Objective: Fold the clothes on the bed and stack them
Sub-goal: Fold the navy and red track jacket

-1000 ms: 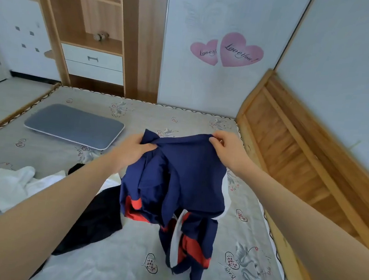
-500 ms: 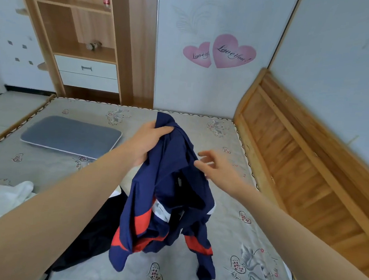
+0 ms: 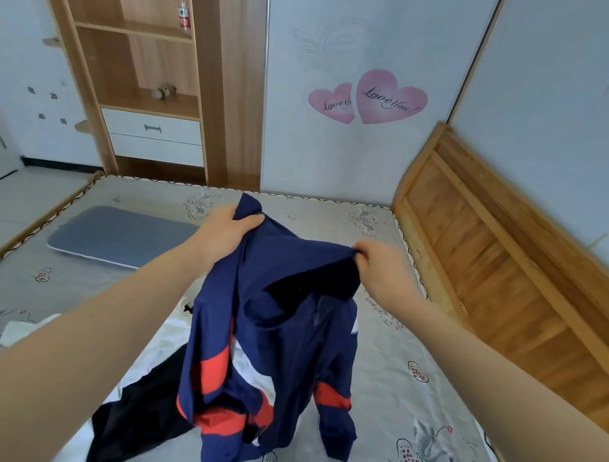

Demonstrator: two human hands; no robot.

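Head view. A navy jacket (image 3: 278,342) with red and white bands hangs above the bed (image 3: 394,367), held up at its top edge by both hands. The left hand (image 3: 227,233) grips a bunched corner of the fabric, fingers and thumb curled round it; the right hand (image 3: 381,265) pinches the rim of the hood or collar, fingers curled over the cloth. The lower hem and sleeves dangle down to the patterned mattress, and whether they touch it cannot be told. Below and left of the jacket lie a black garment (image 3: 139,415) and a white garment (image 3: 172,337), both unfolded and partly hidden by the left forearm; more white cloth (image 3: 20,329) shows near the left edge. A grey flat cushion (image 3: 118,236) lies on the far left part of the bed. Beyond it stands a wooden shelf unit (image 3: 144,69): its upper shelf holds a plastic bottle (image 3: 184,10), upright; the shelf below holds a small object (image 3: 164,91) too small to identify; two white drawers (image 3: 154,136) beneath are closed. Pink heart stickers (image 3: 370,98) mark the wall, and a wooden headboard (image 3: 511,286) flanks the right side.
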